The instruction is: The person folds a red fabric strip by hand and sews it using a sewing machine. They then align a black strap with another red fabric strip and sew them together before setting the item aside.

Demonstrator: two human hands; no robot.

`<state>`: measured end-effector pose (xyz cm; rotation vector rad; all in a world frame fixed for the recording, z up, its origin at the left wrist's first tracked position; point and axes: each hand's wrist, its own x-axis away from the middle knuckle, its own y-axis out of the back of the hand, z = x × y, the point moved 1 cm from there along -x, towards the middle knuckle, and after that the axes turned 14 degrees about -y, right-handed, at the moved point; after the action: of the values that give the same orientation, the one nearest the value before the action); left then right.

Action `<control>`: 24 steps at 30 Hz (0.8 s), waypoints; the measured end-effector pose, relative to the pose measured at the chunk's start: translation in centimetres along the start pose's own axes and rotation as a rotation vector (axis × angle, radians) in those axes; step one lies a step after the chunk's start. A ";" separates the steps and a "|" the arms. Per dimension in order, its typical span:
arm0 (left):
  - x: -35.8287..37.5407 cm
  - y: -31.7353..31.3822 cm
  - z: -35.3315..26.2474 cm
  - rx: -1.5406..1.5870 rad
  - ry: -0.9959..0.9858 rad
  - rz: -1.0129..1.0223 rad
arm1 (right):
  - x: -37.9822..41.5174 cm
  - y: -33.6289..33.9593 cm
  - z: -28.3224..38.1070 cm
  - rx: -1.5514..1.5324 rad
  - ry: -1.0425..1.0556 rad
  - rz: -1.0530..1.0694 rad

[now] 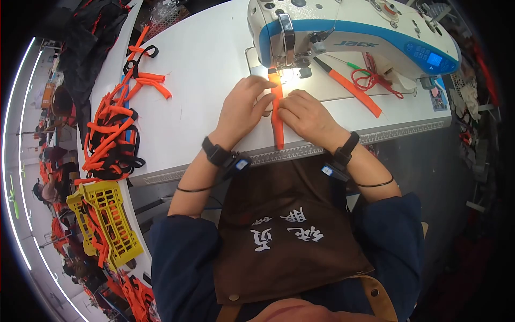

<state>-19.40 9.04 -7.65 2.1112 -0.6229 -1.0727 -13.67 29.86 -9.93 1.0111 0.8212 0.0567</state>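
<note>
Pressing flat with both hands, the left hand and right hand pin the orange strap just before the sewing machine needle; next it probably needs straight, steady feeding.

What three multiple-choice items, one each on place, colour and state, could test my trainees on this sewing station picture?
1. Where does the yellow crate sit?
A. on the machine
B. below the table's left end
C. by the right hand

2. What colour is the strap between the hands?
A. orange
B. green
C. white

3. How do the left hand and right hand meet the strap?
A. lifted clear
B. pressing it flat on the table
C. only one touches

B: the crate hangs off the left end.
A: plainly orange.
B: both hands flank it at the sewing machine.
</note>
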 end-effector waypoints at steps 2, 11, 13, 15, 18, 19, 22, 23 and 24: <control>-0.2 -0.6 0.4 -0.055 -0.041 0.076 | 0.3 -0.1 0.0 -0.005 -0.007 0.021; 0.3 -1.0 0.6 -0.143 -0.180 0.142 | 0.9 -0.2 0.7 -0.013 -0.062 0.003; 0.0 -0.8 0.4 -0.148 -0.176 0.163 | 0.9 -0.2 0.7 -0.018 -0.071 0.009; 0.3 -1.3 0.3 -0.157 -0.175 0.148 | 1.0 -0.3 0.7 -0.019 -0.081 0.005; 0.4 -1.4 0.5 -0.116 -0.180 0.122 | 1.1 -0.4 0.7 -0.020 -0.099 -0.008; 0.4 -1.4 0.6 -0.096 -0.181 0.113 | 1.0 -0.3 0.8 -0.024 -0.104 -0.008; 0.9 -1.4 1.2 -0.061 -0.161 0.117 | 0.8 -0.4 1.0 -0.046 -0.120 -0.014; 1.0 -1.5 1.2 -0.056 -0.162 0.111 | 0.8 -0.4 1.0 -0.052 -0.128 -0.016; 1.0 -1.6 1.2 -0.050 -0.163 0.104 | 0.8 -0.4 1.0 -0.053 -0.130 -0.018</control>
<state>-19.65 9.00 -9.83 1.9397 -0.7675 -1.1969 -12.59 29.29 -10.43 0.9470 0.7069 -0.0024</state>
